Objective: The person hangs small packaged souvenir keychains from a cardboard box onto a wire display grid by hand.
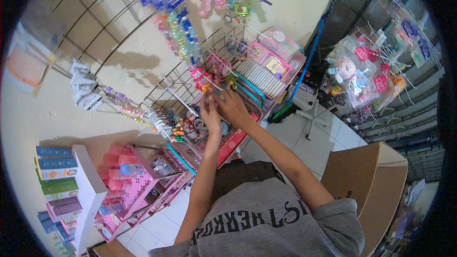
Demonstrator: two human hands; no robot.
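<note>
Both hands meet at a wire display rack (178,97). My left hand (210,112) reaches up beside a red and yellow trinket (202,78) near a white hook; its fingertips are blurred and I cannot make out what they touch. Close against it on the right, my right hand (232,108) has its fingers bent toward the same hook, their tips partly hidden. Small figures (192,128) fill a mesh basket just below the left hand. Beaded strands (181,38) hang above the hands.
Pink trays with a striped row of items (259,78) stand right of the hands. A pink shelf (140,181) and boxed goods (57,169) are at lower left. An open cardboard box (354,176) sits at right, below bagged accessories (359,74).
</note>
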